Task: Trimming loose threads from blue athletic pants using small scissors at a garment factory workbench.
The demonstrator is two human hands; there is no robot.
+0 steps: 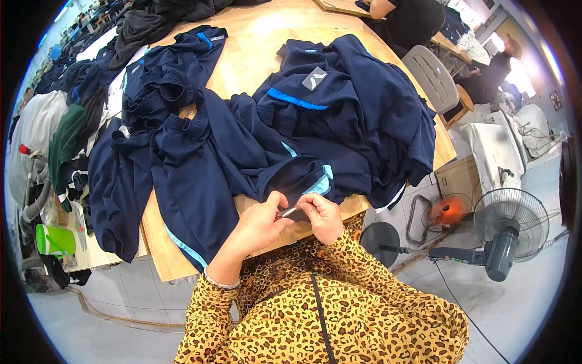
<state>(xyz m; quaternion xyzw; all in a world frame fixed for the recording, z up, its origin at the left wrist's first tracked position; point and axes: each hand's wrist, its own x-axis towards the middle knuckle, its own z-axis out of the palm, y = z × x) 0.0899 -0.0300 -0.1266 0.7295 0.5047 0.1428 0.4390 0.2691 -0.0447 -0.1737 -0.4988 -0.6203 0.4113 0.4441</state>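
Small metal snips (287,212) – long axis left-low to right-high – pinched between left hand (257,225) and right hand (322,216) fingers, beside navy garment (303,176).

You are in a garment workshop. Across the middle of the frame, navy garments with light blue trim (339,121) lie heaped on a wide wooden surface (254,54). More dark clothing (151,21) piles up at the upper left. At the upper right, other people sit at another surface (339,6), with a grey chair (433,76) near them. A standing fan (509,227) sits on the tiled floor (521,303) at the lower right, beside a cabinet (464,179).
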